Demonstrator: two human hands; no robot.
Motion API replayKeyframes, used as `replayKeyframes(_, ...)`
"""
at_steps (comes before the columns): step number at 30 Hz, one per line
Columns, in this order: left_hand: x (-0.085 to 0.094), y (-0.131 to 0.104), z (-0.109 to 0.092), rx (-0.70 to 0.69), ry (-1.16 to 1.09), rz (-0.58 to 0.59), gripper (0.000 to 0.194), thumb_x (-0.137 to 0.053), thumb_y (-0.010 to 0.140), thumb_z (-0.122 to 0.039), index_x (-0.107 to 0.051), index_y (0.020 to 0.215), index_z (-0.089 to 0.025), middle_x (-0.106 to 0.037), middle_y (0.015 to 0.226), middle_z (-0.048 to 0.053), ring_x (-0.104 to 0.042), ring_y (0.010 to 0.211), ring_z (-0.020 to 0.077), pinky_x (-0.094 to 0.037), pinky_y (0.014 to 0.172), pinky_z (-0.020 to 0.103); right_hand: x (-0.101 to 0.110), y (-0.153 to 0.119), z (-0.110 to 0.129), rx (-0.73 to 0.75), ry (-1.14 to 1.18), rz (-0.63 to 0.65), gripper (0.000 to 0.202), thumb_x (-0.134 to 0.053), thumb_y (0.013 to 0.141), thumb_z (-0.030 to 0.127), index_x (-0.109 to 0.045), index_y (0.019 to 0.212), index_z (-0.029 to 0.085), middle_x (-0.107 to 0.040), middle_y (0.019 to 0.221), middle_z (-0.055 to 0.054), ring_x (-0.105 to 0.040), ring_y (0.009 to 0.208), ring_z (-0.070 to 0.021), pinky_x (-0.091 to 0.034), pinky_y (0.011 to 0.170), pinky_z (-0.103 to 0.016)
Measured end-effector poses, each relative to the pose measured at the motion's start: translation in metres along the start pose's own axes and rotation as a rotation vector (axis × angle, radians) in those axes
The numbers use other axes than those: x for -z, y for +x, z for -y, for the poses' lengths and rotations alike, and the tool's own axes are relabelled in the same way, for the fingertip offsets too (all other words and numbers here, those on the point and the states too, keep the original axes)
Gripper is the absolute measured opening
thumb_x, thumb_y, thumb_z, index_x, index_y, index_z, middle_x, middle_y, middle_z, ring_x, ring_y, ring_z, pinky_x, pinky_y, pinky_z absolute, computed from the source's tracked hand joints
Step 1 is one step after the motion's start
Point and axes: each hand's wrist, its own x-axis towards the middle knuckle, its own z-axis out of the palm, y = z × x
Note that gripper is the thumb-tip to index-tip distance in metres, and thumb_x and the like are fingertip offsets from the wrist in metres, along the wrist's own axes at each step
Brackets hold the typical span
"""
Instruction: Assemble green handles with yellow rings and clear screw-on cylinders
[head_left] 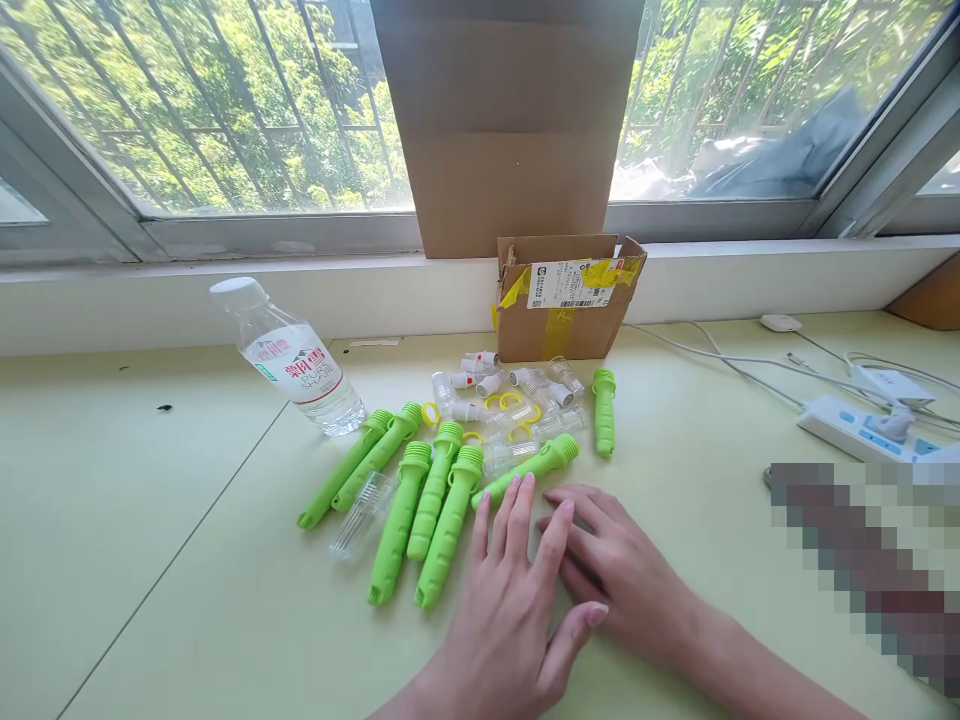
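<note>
"While the left hand (514, 590) and the right hand (634, 570) are low over the pale yellow-green bench (225, 620), how are they set?"

"Left palm down, fingers spread, nothing visible in its grasp. Its fingertips are at the near side of a slanting bright-green ribbed plastic handle with a threaded end (536, 463); whether they touch it, I cannot tell. Just beside, the right has its fingers loosely bent, partly behind the left index finger. I cannot tell whether it pinches anything."

"And other handles?"

"Three matching green handles (435, 490) lie close together to the left of the left hand, two more (375, 460) farther left, with a clear ribbed plastic tube (362, 515) between the groups. A single shorter-looking green handle (604, 415) lies beyond the right hand."

"Past those?"

"Mixed together: clear plastic tubes (559, 422), small white cylinders (491, 383) and thin yellow rings (424, 414)."

"Farther out?"

"An open brown cardboard box (555, 342) behind them, a clear white-capped water bottle (304, 372) to the left, a white power strip (847, 428) to the right."
</note>
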Motion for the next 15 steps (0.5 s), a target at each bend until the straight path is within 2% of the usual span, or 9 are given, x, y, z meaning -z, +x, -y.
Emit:
replayKeyframes(10,0.0006,-0.0022,-0.001,0.041,0.021,-0.057,0.068,-0.051,0.092,-0.046,-0.031,0.15,-0.017,-0.027,0.153,0.019,-0.027,0.141,0.0349,-0.03,0.109,0.052,0.0022,0.0012,0.0031,-0.02,0.015,0.005,0.03,-0.053,0.081,0.005,-0.061,0.107,0.018,-0.061,0.114,-0.013,-0.053,0.112,-0.0277,-0.049,0.094,-0.045)
replayKeyframes(15,0.0011,-0.0018,-0.0025,0.057,0.045,-0.036,0.067,-0.05,0.093,-0.043,-0.029,0.151,-0.017,-0.02,0.156,0.019,-0.018,0.144,0.038,-0.024,0.112,0.054,0.0029,0.0018,0.0041,-0.036,0.029,0.014,0.03,-0.052,0.082,0.004,-0.06,0.108,0.018,-0.061,0.115,-0.012,-0.053,0.112,-0.0264,-0.048,0.094,-0.044)
